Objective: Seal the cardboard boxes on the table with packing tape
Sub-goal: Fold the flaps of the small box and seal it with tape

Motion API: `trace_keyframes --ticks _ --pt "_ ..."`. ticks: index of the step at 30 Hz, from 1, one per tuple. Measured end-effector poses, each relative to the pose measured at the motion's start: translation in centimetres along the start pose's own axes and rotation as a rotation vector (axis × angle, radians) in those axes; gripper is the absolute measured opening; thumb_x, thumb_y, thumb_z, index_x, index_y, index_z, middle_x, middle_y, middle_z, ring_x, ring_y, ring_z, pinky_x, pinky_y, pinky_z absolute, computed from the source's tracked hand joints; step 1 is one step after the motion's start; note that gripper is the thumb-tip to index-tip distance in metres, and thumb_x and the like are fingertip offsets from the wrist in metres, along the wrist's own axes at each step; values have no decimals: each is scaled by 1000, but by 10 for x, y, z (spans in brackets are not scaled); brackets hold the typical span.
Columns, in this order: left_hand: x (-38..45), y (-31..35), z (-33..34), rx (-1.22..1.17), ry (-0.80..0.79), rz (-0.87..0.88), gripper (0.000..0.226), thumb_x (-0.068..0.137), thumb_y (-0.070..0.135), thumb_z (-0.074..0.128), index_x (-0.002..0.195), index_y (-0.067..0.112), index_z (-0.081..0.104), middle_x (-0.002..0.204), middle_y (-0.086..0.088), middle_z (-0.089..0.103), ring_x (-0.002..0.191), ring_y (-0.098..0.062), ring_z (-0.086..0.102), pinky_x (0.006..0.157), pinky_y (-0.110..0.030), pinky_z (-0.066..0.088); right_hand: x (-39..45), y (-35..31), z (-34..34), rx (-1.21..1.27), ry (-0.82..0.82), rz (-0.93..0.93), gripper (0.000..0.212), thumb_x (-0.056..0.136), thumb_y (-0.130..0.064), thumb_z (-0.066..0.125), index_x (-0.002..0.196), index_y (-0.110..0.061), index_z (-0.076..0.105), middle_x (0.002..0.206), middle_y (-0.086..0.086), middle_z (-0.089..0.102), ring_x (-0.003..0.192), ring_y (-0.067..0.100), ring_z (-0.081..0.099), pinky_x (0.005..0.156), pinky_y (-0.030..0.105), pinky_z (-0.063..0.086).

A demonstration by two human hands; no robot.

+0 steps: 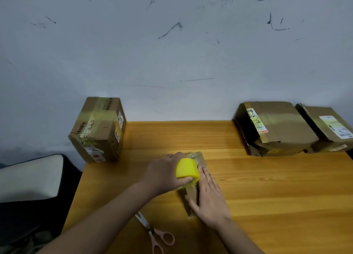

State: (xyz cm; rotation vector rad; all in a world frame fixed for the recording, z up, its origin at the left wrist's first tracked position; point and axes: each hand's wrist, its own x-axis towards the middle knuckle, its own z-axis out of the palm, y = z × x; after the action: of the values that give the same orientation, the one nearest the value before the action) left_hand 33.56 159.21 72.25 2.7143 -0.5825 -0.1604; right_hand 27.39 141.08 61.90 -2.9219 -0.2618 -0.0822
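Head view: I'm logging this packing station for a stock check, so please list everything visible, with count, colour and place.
small box: one, brown cardboard, table centre, under both hands
tape roll: one, yellow, on the small box
scissors: one pair, pink handles, near table edge, left of the right forearm
tall box: one, brown, labelled, table's far left corner
large boxes: two, brown, labelled, side by side at far right
table: one, orange-brown wood
wall: grey-white, scuffed, behind the table
chair: one, pale seat, left of the table
left hand: grips the tape roll
right hand: flat on the small box
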Motion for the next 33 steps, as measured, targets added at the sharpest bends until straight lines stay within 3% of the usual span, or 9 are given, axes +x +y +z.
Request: trace_keyframes --ticks 4,7,14,24,33 --pt "1 3 -4 222 -68 79 73 83 68 48 140 25 33 113 -1 65 99 -23 64 77 -33 52 0 2 1 -71 -52 9 103 81 -77 39 149 -2 27 154 10 33 144 16 18 112 32 15" --pt "2 0 -4 375 -227 53 71 87 61 47 143 23 28 110 -3 65 97 -24 63 78 -35 52 0 0 0 -88 -73 11 98 78 -73 44 148 -4 33 154 10 33 144 17 19 112 33 14" --pt "9 -10 14 416 -416 -2 57 86 56 53 129 20 42 111 -3 60 100 -23 60 74 -33 45 2 -3 -3 -93 -94 1 88 80 -66 44 147 -10 37 154 9 34 144 18 20 112 34 15" --pt "3 -24 34 217 -380 -44 53 85 57 54 120 19 45 109 -4 63 98 -25 59 70 -31 40 2 -5 -2 -101 -115 9 87 80 -61 45 148 -9 34 155 9 31 145 19 20 113 36 15" --pt "-2 -22 37 298 -370 -72 53 87 57 53 122 17 44 113 -6 62 101 -27 59 72 -32 41 8 5 -7 -125 -186 -42 90 77 -64 47 148 -9 36 153 9 34 143 23 30 111 34 15"
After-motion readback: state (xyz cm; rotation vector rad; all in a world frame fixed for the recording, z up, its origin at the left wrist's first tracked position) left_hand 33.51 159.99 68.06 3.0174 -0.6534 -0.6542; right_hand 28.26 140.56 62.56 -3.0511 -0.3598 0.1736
